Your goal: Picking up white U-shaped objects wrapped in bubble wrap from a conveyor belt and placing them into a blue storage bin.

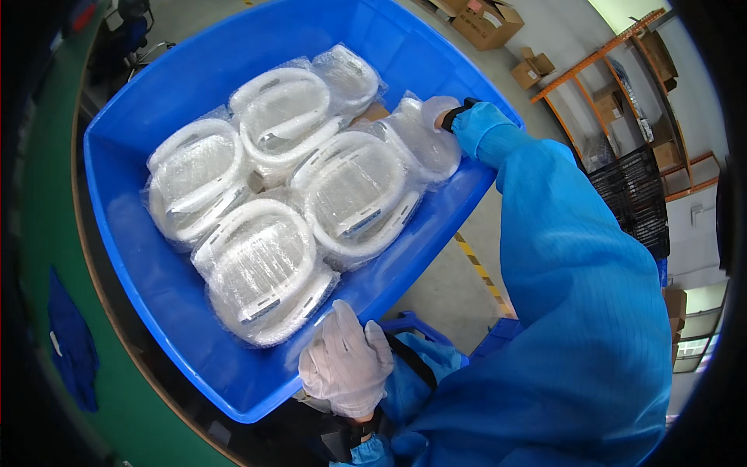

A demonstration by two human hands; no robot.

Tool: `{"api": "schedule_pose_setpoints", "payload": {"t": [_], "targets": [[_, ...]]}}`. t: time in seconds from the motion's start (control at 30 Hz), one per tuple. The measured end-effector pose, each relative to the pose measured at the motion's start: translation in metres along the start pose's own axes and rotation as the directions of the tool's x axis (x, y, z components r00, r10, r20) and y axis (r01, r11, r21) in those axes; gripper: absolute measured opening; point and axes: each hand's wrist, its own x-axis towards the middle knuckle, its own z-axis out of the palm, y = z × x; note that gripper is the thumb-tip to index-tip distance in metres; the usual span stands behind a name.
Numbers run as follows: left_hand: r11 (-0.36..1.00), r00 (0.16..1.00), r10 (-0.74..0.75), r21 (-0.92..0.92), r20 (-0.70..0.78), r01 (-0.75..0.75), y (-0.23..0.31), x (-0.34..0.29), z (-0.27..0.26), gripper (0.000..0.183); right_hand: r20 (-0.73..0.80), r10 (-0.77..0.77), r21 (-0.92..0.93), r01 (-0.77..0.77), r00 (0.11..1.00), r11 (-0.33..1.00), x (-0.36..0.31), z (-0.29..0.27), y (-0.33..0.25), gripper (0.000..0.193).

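A large blue plastic bin (148, 292) holds several white oval ring-shaped parts in clear bubble wrap. My left hand (346, 362), in a white glove, lies over the bin's near rim. Its fingers are stretched out toward the inside and the thumb stands apart. Closest to it is a bubble-wrapped white part (261, 265). My right hand (440, 114) reaches across to the bin's right side and is closed at the top of a wrapped part (428, 148) leaning near that wall. Its fingertips are partly hidden. Another wrapped part (358, 191) lies just left of it.
A green table (54, 194) with a dark blue cloth (71, 342) extends along the left. Cardboard boxes (488, 23) stand at the back. An orange-framed rack (599, 93) and black crates (634, 198) are at the right. Yellow-black tape (478, 268) marks the floor.
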Motion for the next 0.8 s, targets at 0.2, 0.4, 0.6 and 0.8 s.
{"api": "schedule_pose_setpoints", "payload": {"t": [0.2,0.4,0.6,0.8], "targets": [[0.998,0.996,0.059,-0.034,-0.074,-0.061,0.008,0.003,-0.002,0.037,-0.268,0.225,0.074,-0.213,0.937,0.974,-0.048,-0.023,0.026,0.029],[0.998,0.990,0.059,-0.002,-0.130,-0.060,0.008,0.000,0.003,0.037,-0.087,0.229,0.026,-0.228,0.970,0.973,-0.037,-0.028,0.024,0.025],[0.999,0.990,0.046,-0.019,-0.132,-0.049,0.010,0.004,0.000,0.035,-0.132,0.284,-0.008,-0.287,0.950,0.958,-0.018,-0.001,0.036,0.026],[0.999,0.992,0.033,0.015,-0.122,-0.032,0.014,0.006,-0.003,0.034,-0.199,0.206,0.144,-0.179,0.958,0.973,-0.069,-0.094,0.004,0.030]]}}
